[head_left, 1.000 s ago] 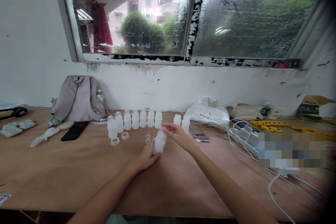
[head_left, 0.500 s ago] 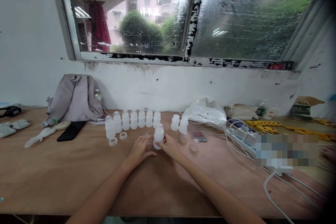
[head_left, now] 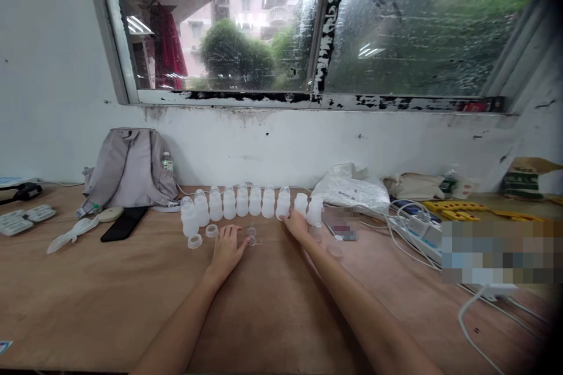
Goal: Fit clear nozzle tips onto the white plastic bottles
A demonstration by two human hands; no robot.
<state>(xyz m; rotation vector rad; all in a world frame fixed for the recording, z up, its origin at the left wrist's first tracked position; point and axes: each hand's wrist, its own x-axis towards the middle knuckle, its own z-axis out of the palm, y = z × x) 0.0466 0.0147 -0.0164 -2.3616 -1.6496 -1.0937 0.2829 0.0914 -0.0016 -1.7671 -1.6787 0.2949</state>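
Observation:
A row of white translucent bottles (head_left: 229, 204) with clear domed tops stands along the back of the table. My right hand (head_left: 295, 224) is closed round the lower part of a capped bottle (head_left: 283, 203) at the right end of that row. Just right of it are two bottles without domed tops (head_left: 315, 211). My left hand (head_left: 227, 246) lies on the table with fingers apart, holding nothing. Beside its thumb are small clear pieces (head_left: 251, 233). Two white rings (head_left: 194, 241) rest left of my left hand.
A grey backpack (head_left: 129, 170), a black phone (head_left: 124, 224) and a clear plastic piece (head_left: 73, 234) are at the left. At the right are a silvery bag (head_left: 352, 187), a dark flat packet (head_left: 341, 227), white cables and a power strip (head_left: 422, 233).
My right hand has moved the capped bottle back and right, into the row. My left hand has shifted slightly left, away from the small clear pieces. The view has shifted a little.

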